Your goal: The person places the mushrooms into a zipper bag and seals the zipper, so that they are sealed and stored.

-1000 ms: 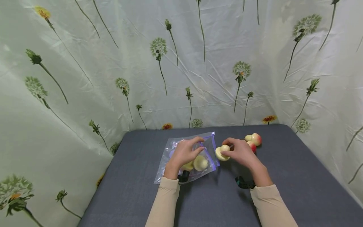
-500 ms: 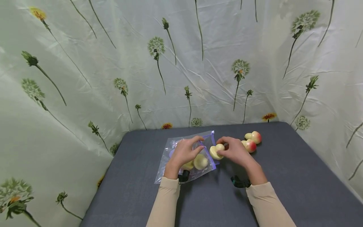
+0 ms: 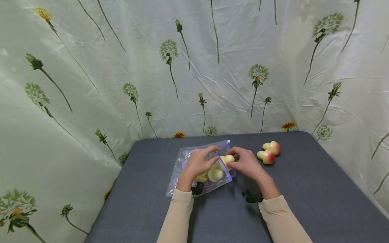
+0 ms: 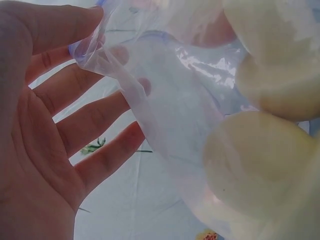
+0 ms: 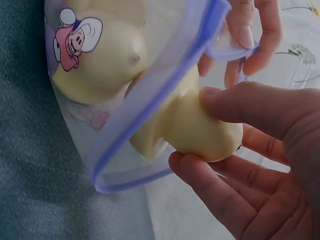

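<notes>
My left hand (image 3: 199, 163) pinches the purple rim of a clear zip bag (image 3: 176, 179) between thumb and fingers, keeping its mouth spread. Several pale yellow pieces shaped like toy mushrooms (image 3: 215, 174) lie inside, seen through the plastic. With thumb and fingertips, my right hand (image 3: 246, 164) grips another cream toy mushroom (image 5: 210, 132) by its thick stem. Its wider cap has passed the purple zip edge (image 5: 165, 95) into the bag, while the stem stays outside among the fingers. A cartoon figure (image 5: 77, 37) is printed on the bag.
Two cream-and-red toy mushrooms lie to the right of the bag on the dark grey table, a nearer one (image 3: 268, 157) and a farther one (image 3: 275, 147). A flower-print curtain (image 3: 194, 84) stands behind the table (image 3: 146, 202).
My right hand has carried the cream mushroom leftward from beside the bag into its mouth. This uncovers the nearer red mushroom. My left hand keeps its hold on the rim.
</notes>
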Demonstrator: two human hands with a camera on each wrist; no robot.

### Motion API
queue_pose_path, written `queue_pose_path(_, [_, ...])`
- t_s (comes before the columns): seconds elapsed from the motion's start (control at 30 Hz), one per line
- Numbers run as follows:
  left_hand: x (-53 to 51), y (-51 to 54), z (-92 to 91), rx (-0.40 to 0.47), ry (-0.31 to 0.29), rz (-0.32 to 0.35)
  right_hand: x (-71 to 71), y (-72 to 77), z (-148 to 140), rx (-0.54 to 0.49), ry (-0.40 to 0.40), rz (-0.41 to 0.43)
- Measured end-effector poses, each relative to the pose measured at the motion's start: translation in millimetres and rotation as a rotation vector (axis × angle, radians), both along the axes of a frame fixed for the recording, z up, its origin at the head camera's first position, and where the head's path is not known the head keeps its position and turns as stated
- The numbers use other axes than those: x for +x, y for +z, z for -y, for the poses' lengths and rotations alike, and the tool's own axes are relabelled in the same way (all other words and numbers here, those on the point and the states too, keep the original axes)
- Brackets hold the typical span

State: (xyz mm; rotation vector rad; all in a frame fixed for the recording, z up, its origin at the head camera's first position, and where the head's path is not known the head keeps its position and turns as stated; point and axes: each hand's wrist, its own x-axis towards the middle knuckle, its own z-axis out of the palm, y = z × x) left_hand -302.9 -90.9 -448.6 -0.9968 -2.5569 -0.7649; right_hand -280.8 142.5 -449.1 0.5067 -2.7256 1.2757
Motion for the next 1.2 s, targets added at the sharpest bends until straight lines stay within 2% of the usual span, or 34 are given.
queue_pose_path(0.37, [0.1, 0.2, 0.6, 0.005, 0.006, -0.031, 0.8, -3.0, 8.8, -0.025, 0.002, 0.052])
queue_pose_path(0.63, [-0.5, 1.4, 1.0, 0.018, -0.006, 0.009, 2.5, -5.1, 11.7, -0.025, 0.008, 0.061])
queue_pose_path(1.03, [0.5, 3.7, 1.5, 0.029, -0.004, -0.032, 1.6, -13.1, 15.9, -0.019, 0.034, 0.065])
queue_pose_path(1.2, [0.7, 3.6, 1.6, 0.037, -0.005, -0.035, 0.6, -16.7, 16.5, -0.057, 0.062, 0.088])
